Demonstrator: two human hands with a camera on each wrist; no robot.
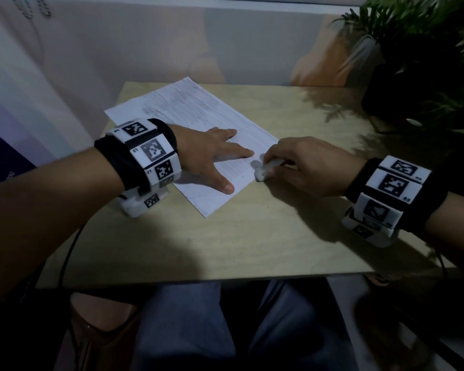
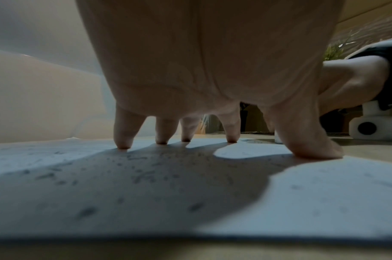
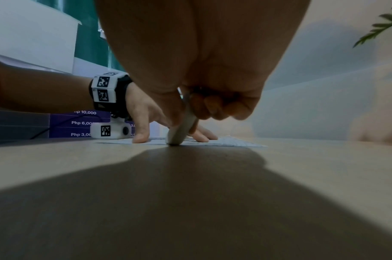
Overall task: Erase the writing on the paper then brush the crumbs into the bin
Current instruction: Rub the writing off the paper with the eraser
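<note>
**Eraser at paper edge**

The left hand (image 1: 208, 151) presses the paper (image 1: 188, 108) flat on the table (image 1: 252, 236), fingers spread. The right hand (image 1: 308, 167) pinches a white eraser (image 1: 265, 170), its tip at the sheet's right edge.

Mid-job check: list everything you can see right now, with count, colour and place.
paper: one, white with faint grey writing, angled on the table's left half
eraser: one, white, at the paper's right edge
crumbs: many, grey, scattered on the paper
table: one, light wood
plant: one, green in a dark pot, far right corner
bin: none in view
left hand: fingers spread flat, pressing the paper
right hand: pinching the eraser
wrist bands: two, black and white, marker-printed
</note>
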